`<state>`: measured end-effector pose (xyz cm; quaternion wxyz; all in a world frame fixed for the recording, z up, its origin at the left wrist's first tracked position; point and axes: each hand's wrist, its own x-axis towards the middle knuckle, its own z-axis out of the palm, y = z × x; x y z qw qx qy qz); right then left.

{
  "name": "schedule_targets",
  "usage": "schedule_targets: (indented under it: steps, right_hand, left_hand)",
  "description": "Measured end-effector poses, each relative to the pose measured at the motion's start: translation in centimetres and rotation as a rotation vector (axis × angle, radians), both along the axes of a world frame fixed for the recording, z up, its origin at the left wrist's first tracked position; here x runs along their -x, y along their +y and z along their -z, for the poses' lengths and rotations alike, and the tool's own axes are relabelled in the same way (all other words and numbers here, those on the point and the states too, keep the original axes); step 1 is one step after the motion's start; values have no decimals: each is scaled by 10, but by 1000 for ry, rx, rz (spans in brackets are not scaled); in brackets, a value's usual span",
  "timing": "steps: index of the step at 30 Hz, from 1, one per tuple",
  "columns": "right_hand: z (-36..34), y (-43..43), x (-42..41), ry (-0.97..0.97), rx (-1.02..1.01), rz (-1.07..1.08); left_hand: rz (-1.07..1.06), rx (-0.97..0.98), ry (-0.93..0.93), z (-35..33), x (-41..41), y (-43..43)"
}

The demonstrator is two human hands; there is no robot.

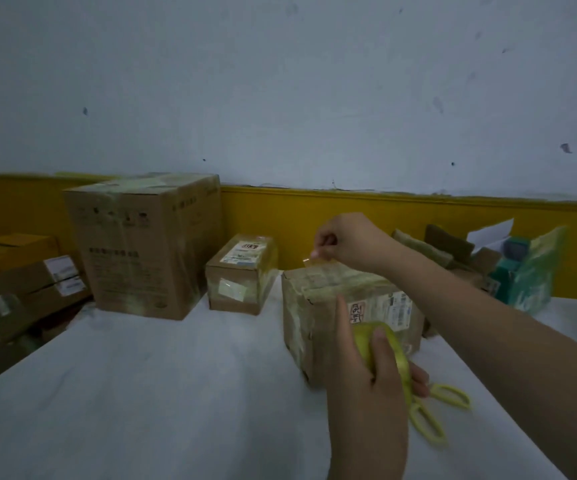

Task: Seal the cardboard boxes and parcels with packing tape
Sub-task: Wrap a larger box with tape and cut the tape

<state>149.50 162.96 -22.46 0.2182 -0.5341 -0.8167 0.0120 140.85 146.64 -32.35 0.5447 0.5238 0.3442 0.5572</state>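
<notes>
Here we are at the parcel point(318, 306), the one in hand, sitting on the white-covered table point(141, 393), and a strip of tape is going across its top. The free end of the tape point(309, 261) is up at the parcel's far top edge, and the tape roll point(389, 344) is down at its near face, so the strip looks set to run front to back along the lid. To do this well, I'd say hold the strip taut and straight between the two hands, lay the far end down over the edge first, then rub it flat toward the roll so no wrinkles or bubbles are trapped, and only then reach for the cut. The yellow scissors point(434, 415) lie on the table just beside the parcel's near corner, under the roll hand, handy for that. Now the fingers. The right hand point(346, 242) hovers over the parcel's far edge, thumb and forefinger pressed together in a tight pinch on the tape end, the other fingers curled in. The left hand point(366, 386) is wrapped round the roll, thumb laid over its outer face, forefinger stretched straight up against the parcel's near side; the remaining fingers curl behind the roll. Left of the parcel stand a small box point(242, 275) and, further left, a big carton point(141, 244), both showing tape already.
</notes>
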Motion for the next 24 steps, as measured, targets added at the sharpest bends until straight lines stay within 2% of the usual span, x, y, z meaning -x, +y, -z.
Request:
schedule_targets:
  steps: [3, 8, 11, 12, 15, 17, 21, 22, 24]
  right_hand:
    - [-3, 19, 2, 63, 13, 11]
    - [19, 46, 1, -18, 70, -9]
    - [38, 57, 0, 76, 107, 33]
    - [43, 61, 0, 74, 97, 30]
    - [49, 66, -1, -94, 64, 64]
    - [46, 65, -7, -27, 125, 82]
    - [46, 57, -7, -93, -28, -161]
    - [44, 53, -6, -118, -13, -228]
    - [40, 39, -3, -200, 180, -302]
  left_hand:
    - [-10, -24, -10, -5, 1, 10]
    - [-55, -39, 25, 4, -3, 30]
    - [-85, -60, 16, 13, -6, 40]
    - [-91, -72, 12, 17, -7, 43]
    - [-90, -105, 36, 25, -11, 46]
    - [-69, -123, 30, 28, -14, 45]
    - [-17, -146, -9, 36, -13, 47]
    - [-8, -155, -13, 38, -12, 48]
    - [-2, -160, -33, 42, -11, 50]
